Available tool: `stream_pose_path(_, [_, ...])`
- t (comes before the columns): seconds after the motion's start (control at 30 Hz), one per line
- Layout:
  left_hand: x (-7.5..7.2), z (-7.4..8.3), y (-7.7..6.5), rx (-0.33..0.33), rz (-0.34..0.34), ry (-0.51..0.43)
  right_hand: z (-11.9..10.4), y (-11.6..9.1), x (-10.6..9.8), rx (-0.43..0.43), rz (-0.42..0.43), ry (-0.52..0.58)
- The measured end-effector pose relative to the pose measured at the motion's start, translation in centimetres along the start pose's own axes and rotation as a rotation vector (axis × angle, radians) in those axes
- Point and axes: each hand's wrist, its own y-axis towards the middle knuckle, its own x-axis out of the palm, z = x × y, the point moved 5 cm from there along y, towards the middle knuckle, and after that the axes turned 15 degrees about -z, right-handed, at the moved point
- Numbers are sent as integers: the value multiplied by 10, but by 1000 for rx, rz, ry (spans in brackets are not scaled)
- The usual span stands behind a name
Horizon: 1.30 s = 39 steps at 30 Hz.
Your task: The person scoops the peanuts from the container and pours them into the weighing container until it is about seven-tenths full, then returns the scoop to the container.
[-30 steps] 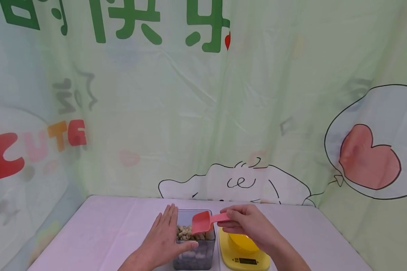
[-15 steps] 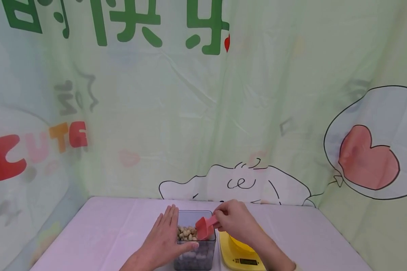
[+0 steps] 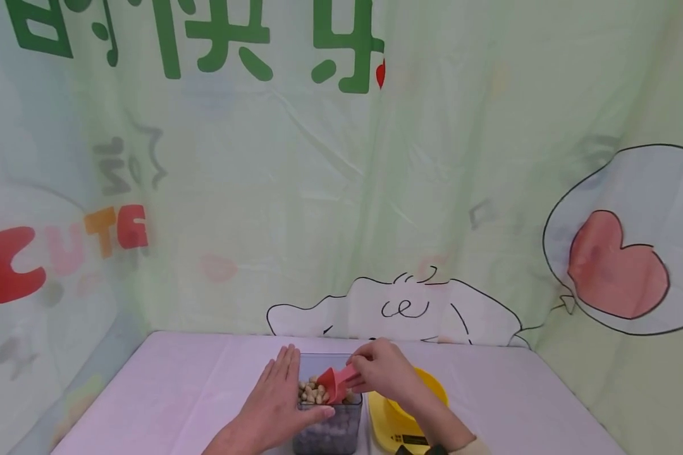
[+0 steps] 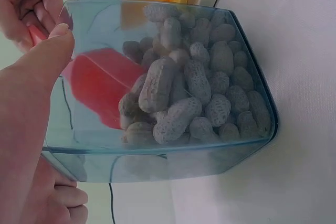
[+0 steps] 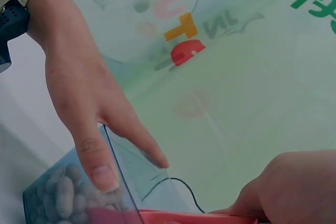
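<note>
A clear, bluish square container holds peanuts in their shells. My left hand rests against its left side with straight fingers, the thumb lying across the near side by the rim. My right hand pinches the handle of a pinkish-red scoop. The scoop's head is tilted down inside the container, its lip against the peanuts. In the left wrist view the red scoop shows through the clear wall, with part of its edge among the shells.
Just right of the container is a yellow kitchen scale with a yellow bowl on it, partly behind my right forearm. A pale cloth covers the table. Behind it hangs a printed curtain.
My right hand has brought the scoop left and down, from above the container's rim into the peanuts, and tilted it. The left hand has stayed in place.
</note>
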Motion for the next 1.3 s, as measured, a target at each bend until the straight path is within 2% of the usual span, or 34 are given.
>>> stream_pose_path(0.2, [-1,1,-2,11,11,14,0,-1,3,-11,-65,33])
stream_pose_path(0.4, [0,2,-1,19,14,22,2,0,0,-3,-62,7])
stream_pose_path(0.57, [2,3,0,25,15,25,-2,0,-5,-44,-36,-37])
stream_pose_path(0.7, [1,3,-1,22,27,33,-16,-4,-7,-88,24,-138])
stream_pose_path(0.83, [0,0,-1,4,23,31,-25,-9,-9,-83,73,-221])
stream_pose_path(0.93, [0,0,0,-5,19,33,-27,-12,-10,-78,65,-246])
stream_pose_path(1.13, [2,1,0,-24,-2,35,-23,-8,-4,-67,2,-171])
stream_pose_path(1.3, [1,1,0,-17,-8,33,-7,-1,1,20,13,-43])
